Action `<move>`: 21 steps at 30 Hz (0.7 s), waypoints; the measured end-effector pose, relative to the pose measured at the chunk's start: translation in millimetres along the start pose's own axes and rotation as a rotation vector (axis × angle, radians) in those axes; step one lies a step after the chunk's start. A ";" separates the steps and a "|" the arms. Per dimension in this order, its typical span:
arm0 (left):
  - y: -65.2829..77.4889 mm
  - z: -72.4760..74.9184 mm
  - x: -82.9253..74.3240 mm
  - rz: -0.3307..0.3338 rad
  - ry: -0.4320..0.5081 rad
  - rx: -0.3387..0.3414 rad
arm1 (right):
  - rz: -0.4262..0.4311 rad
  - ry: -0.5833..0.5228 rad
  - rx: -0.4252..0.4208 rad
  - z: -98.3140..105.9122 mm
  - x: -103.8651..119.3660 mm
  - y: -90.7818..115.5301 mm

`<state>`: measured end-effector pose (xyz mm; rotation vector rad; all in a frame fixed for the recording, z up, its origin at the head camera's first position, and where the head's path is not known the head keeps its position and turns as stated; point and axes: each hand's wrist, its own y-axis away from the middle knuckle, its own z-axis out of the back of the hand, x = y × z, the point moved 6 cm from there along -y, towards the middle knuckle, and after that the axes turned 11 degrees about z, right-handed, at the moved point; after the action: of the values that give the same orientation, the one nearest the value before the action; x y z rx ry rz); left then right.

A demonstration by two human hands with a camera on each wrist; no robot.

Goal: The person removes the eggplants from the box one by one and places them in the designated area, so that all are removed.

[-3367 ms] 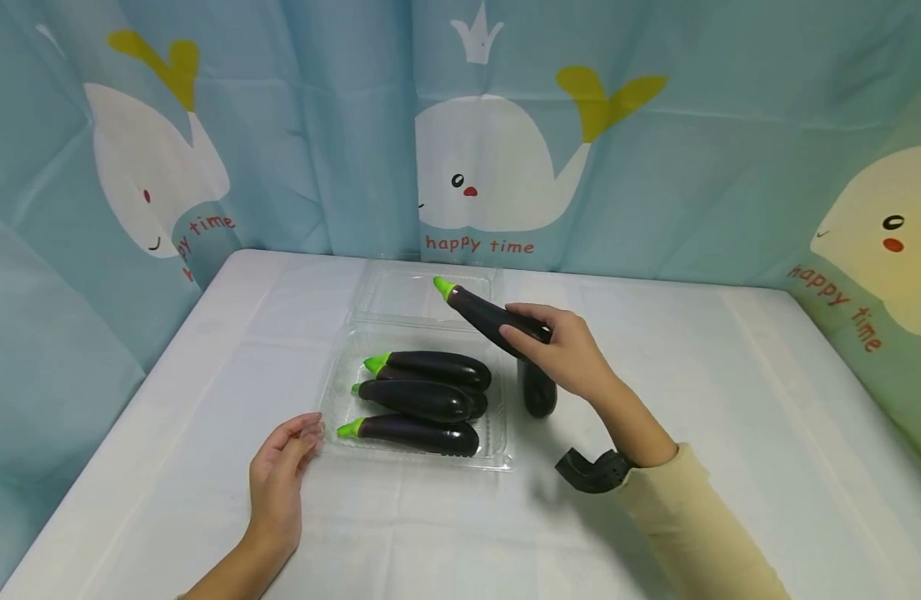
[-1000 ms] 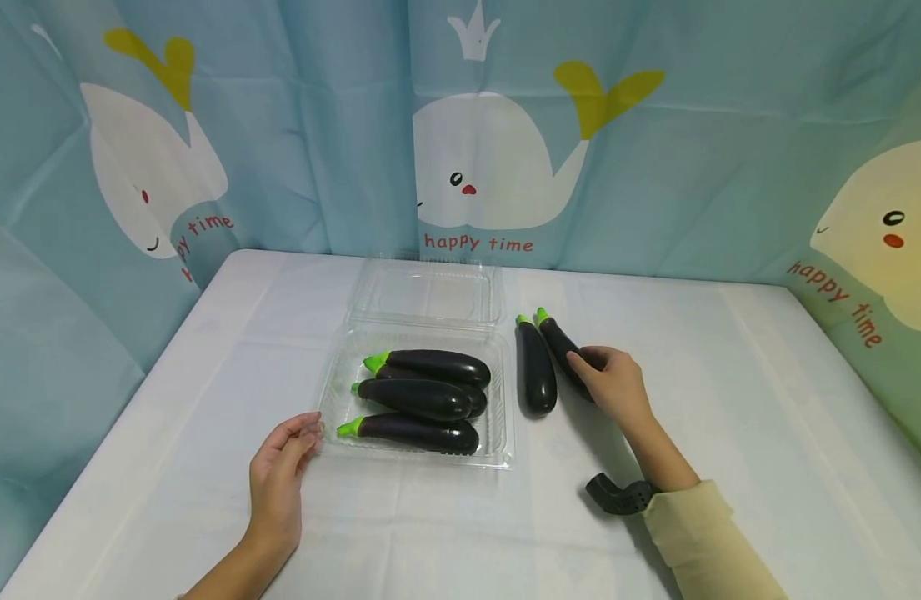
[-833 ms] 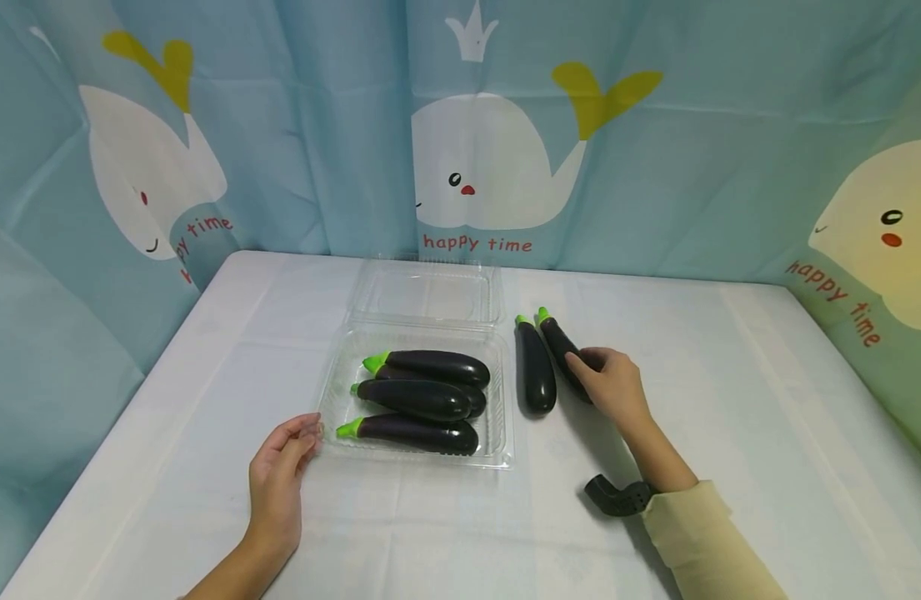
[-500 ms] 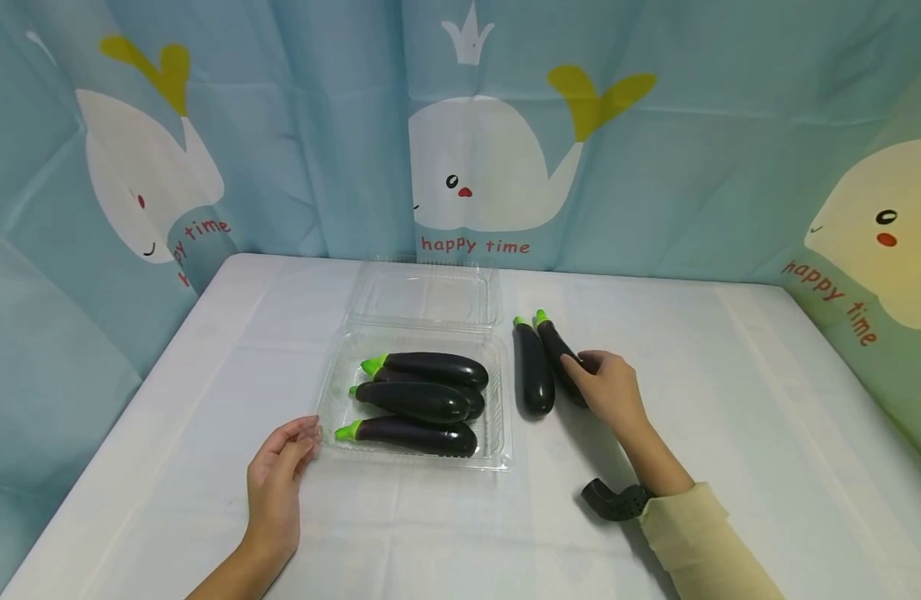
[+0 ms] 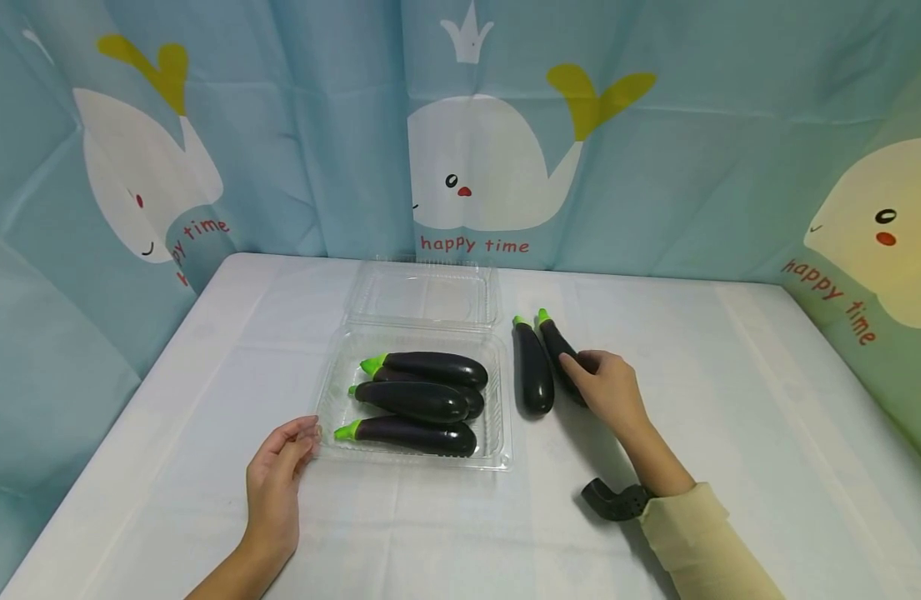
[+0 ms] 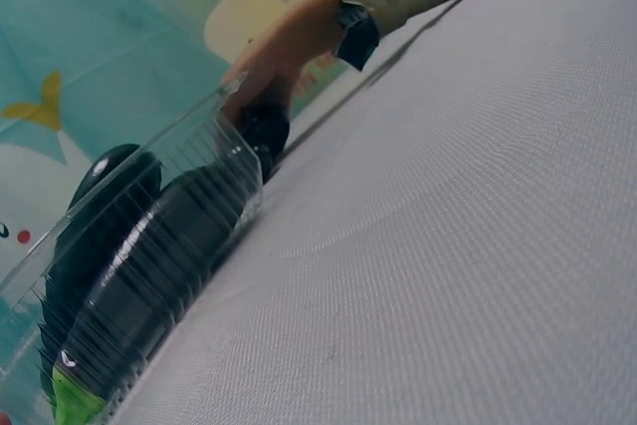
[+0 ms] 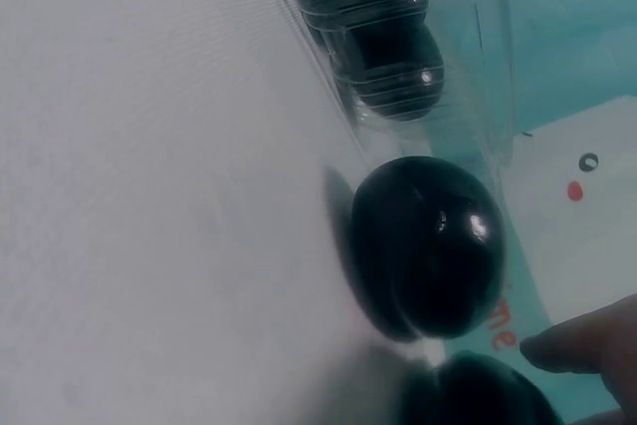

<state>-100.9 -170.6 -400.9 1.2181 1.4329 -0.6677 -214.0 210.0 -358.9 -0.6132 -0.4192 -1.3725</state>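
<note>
My left hand (image 5: 276, 483) pinches the front left corner of a clear plastic clamshell box (image 5: 498, 417), which stands with its lid folded back. Inside lie several glossy dark eggplants with green stems, among them a front one (image 5: 422, 435) and one on top (image 5: 415, 401). Right of the box another eggplant (image 5: 535, 371) rests on the table. Beside it, my right hand (image 5: 610, 387) grips the thick end of one more eggplant (image 5: 556, 343), also lying on the table. In the right wrist view the rounded end of the nearer loose eggplant (image 7: 433, 246) shows large.
A white cloth covers the table (image 5: 693, 375). A blue curtain (image 5: 355, 125) with whale prints hangs along its back and sides. The open lid (image 5: 426, 296) lies behind the box. A black curved strap piece (image 5: 613, 500) sticks out from my right wrist.
My right hand has brought its eggplant down from above the box's right side to the table, right of the other loose one. Over the last second little moves. The left hand stays put.
</note>
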 end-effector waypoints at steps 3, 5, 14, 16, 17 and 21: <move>0.3 -0.2 -0.2 -0.007 0.006 0.009 | 0.000 0.001 0.004 0.2 0.4 0.1; 0.4 -0.3 -0.3 -0.011 0.015 0.018 | 0.005 0.002 0.011 -0.3 0.6 -0.1; 0.3 0.3 -0.4 -0.013 0.037 0.031 | 0.013 -0.012 0.009 -0.9 2.1 0.6; 0.3 0.4 -0.7 -0.013 0.038 0.031 | 0.015 -0.015 0.008 -1.2 2.4 0.6; 0.3 0.4 -0.8 -0.013 0.037 0.031 | 0.015 -0.016 0.009 -1.5 2.7 0.6; 0.2 0.1 -1.3 -0.012 0.032 0.029 | 0.016 -0.015 0.015 -3.0 3.2 0.4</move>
<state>-100.8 -171.1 -399.6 1.2494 1.4625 -0.6819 -213.2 205.6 -359.4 -0.6140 -0.4357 -1.3495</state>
